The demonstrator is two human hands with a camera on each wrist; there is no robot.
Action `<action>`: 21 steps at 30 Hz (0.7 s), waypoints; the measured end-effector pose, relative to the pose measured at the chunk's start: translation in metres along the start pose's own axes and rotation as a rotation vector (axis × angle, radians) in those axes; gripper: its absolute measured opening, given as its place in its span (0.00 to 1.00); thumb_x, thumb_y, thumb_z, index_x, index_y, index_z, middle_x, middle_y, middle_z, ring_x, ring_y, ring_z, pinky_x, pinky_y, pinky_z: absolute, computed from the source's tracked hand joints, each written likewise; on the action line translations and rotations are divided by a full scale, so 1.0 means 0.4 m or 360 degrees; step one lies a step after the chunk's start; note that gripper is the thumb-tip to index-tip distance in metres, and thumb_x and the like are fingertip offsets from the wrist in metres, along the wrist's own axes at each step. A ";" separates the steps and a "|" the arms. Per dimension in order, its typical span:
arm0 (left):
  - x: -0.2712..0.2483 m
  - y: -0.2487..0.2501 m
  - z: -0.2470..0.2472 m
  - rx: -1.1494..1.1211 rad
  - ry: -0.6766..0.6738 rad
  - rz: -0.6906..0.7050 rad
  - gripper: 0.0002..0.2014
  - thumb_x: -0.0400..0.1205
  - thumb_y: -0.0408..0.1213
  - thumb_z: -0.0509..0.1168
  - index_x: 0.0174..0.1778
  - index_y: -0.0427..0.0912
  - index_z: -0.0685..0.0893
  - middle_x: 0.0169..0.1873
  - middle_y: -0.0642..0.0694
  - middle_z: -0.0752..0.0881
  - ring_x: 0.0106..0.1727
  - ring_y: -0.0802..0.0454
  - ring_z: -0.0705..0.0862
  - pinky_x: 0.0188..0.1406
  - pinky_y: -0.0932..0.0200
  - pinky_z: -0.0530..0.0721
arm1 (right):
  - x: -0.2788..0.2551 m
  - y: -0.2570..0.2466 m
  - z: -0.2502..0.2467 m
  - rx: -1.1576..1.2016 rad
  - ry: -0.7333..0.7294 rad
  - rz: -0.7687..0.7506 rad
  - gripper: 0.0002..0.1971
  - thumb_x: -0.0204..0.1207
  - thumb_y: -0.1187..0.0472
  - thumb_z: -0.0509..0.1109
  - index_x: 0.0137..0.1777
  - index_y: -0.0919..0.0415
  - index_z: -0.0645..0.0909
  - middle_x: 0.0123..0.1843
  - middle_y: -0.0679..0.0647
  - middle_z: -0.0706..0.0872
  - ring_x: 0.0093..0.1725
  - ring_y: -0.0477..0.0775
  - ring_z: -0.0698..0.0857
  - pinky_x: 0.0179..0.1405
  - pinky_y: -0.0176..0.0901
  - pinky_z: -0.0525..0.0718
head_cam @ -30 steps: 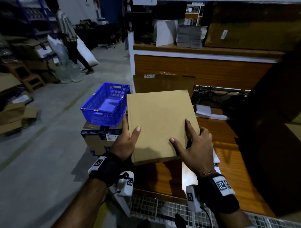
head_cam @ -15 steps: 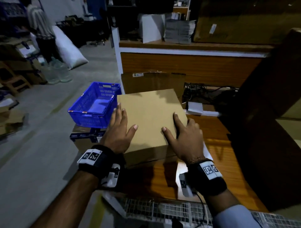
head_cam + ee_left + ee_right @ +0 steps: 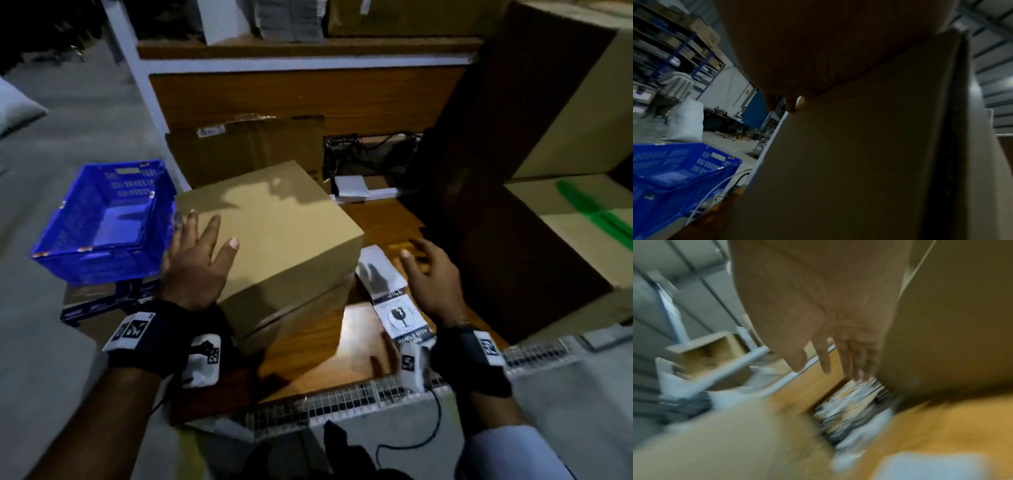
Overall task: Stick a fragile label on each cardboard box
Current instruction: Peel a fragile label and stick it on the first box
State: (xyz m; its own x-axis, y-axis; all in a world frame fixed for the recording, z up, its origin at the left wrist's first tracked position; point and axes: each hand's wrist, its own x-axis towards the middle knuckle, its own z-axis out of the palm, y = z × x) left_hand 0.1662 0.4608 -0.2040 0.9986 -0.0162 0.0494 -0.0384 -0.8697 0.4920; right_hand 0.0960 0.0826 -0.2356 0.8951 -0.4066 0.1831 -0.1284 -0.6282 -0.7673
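Note:
A plain cardboard box [image 3: 274, 233] lies stacked on another box [image 3: 301, 315] on the wooden table [image 3: 308, 346]. My left hand [image 3: 197, 253] rests flat on the top box's left side, fingers straight; the left wrist view shows its fingertips [image 3: 791, 104] at the box [image 3: 849, 162] edge. My right hand [image 3: 430, 274] hovers open to the right of the box, above a strip of white fragile labels [image 3: 399, 311] lying on the table. It holds nothing. The right wrist view is blurred, with my spread fingers [image 3: 824, 360] over the table.
A blue plastic crate [image 3: 102, 222] sits on a carton left of the table. Large cardboard boxes [image 3: 565, 205] stand at the right. A flat carton [image 3: 246, 147] leans behind the stack, beside cables [image 3: 370, 150]. A wire mesh [image 3: 342, 401] edges the table front.
The box was carried down and set on the stack. My right hand has come off it and moved right over the labels. My left hand stays on the box.

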 end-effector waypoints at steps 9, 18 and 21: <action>-0.089 0.146 -0.050 -0.0043 0.0631 0.0601 0.26 0.88 0.53 0.58 0.80 0.45 0.77 0.82 0.41 0.74 0.82 0.37 0.70 0.77 0.36 0.71 | -0.147 0.342 -0.003 -0.0511 -0.0306 0.0537 0.21 0.85 0.50 0.71 0.74 0.59 0.82 0.65 0.62 0.89 0.57 0.61 0.89 0.56 0.53 0.87; -0.179 0.389 0.146 -0.0301 0.0238 0.1459 0.15 0.88 0.38 0.66 0.69 0.39 0.86 0.61 0.43 0.90 0.61 0.48 0.87 0.62 0.55 0.83 | -0.164 0.406 0.022 -0.0829 -0.0339 0.0642 0.26 0.74 0.63 0.80 0.72 0.61 0.80 0.64 0.66 0.80 0.63 0.70 0.81 0.61 0.58 0.84; -0.183 0.408 0.317 -0.0314 -0.0089 0.1453 0.14 0.89 0.41 0.67 0.67 0.41 0.87 0.59 0.46 0.90 0.58 0.49 0.87 0.60 0.58 0.83 | -0.159 0.437 -0.003 -0.0739 -0.0328 0.0583 0.21 0.75 0.73 0.75 0.68 0.62 0.84 0.63 0.64 0.82 0.62 0.67 0.83 0.61 0.54 0.84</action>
State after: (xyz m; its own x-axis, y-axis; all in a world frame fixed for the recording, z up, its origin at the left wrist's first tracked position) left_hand 0.0912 0.2575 -0.2375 0.5790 -0.6798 0.4501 -0.8088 -0.4093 0.4223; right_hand 0.0161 -0.0023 -0.3806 0.8158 -0.5430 -0.1993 -0.5734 -0.7139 -0.4019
